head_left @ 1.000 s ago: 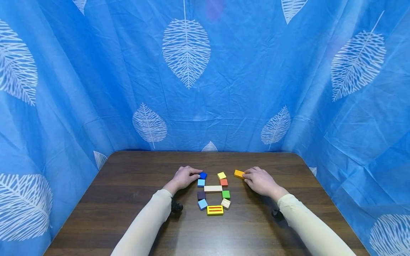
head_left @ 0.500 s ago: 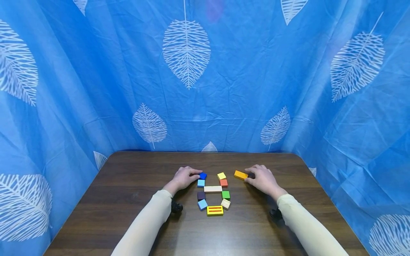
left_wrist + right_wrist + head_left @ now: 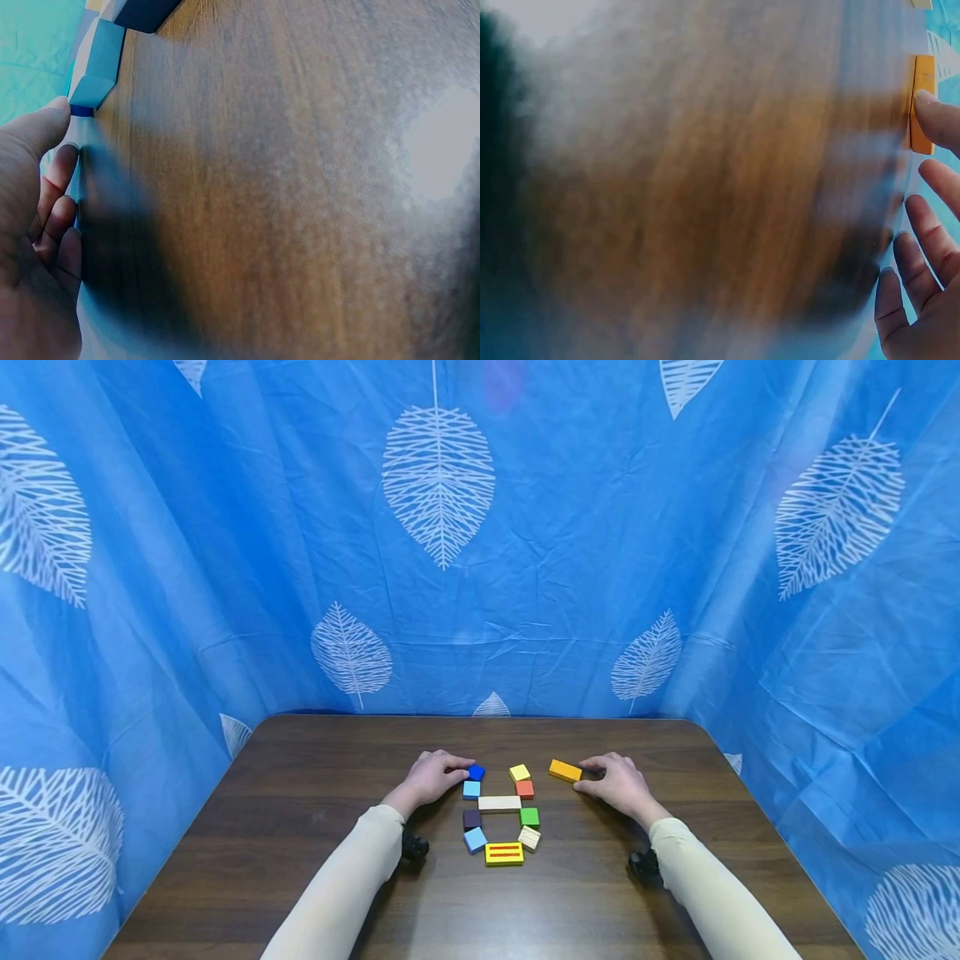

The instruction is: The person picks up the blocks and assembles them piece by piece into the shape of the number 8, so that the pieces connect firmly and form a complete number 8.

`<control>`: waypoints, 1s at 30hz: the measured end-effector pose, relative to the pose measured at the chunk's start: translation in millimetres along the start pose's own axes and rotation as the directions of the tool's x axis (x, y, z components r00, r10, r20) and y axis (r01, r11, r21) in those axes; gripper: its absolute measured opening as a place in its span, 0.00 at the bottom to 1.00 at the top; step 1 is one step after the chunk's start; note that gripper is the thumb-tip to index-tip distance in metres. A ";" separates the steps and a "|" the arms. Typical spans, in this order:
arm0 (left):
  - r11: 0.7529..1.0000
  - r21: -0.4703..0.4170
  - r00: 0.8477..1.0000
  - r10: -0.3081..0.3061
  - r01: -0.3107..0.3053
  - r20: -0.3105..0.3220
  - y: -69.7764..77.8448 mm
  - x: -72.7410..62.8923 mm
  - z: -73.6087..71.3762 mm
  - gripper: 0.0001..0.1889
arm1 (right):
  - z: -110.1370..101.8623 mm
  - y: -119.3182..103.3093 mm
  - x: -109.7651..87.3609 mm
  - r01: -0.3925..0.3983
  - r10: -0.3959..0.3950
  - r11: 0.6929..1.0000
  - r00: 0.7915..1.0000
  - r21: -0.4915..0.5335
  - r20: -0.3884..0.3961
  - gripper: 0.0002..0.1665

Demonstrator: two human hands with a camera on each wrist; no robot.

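My left hand [image 3: 429,777] pinches a dark blue block [image 3: 477,772] between thumb and index finger at the upper left of a block figure. In the left wrist view its thumb meets the dark blue block [image 3: 81,111], mostly hidden behind a light blue block [image 3: 97,67]. To the right, an orange oblong block [image 3: 565,770] lies tilted on the table. My right hand [image 3: 618,783] is beside its right end, fingers spread and thumb near its front. In the right wrist view the thumb overlaps the orange block [image 3: 924,71]; whether it touches cannot be told.
The figure also has a yellow block [image 3: 519,772], red block [image 3: 524,789], cream bar [image 3: 499,804], dark purple block [image 3: 472,819], green block [image 3: 529,817], pale block [image 3: 528,837] and red-striped yellow block [image 3: 504,854]. Blue leaf-patterned cloth [image 3: 525,610] surrounds the brown table [image 3: 300,860].
The right hand's fingers have come off the orange block and spread, the hand shifting slightly right. More of that block now shows. The left hand and the figure stay put.
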State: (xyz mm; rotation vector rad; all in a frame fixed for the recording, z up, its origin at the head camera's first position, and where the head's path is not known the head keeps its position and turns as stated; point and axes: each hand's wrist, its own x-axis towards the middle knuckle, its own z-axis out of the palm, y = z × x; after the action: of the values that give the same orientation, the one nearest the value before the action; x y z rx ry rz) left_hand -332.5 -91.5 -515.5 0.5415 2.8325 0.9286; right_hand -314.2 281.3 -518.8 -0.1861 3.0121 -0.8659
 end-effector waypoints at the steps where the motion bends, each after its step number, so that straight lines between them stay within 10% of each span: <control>1: 1.000 0.000 1.000 -0.002 0.002 0.000 0.2 0.0 -0.1 0.17 | 0.2 0.7 -0.4 -0.001 0.001 1.000 1.000 0.005 0.001 0.30; 30: 1.000 -0.011 1.000 -0.022 0.022 0.012 -2.3 1.2 1.0 0.17 | 1.3 2.5 4.9 0.001 -0.001 1.000 1.000 0.007 -0.011 0.22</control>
State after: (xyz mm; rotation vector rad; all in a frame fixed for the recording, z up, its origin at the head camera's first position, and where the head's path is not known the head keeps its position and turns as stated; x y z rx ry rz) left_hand -334.1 -92.2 -517.7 0.5119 2.8152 0.9334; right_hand -319.3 282.1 -521.1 -0.1832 3.0192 -0.8801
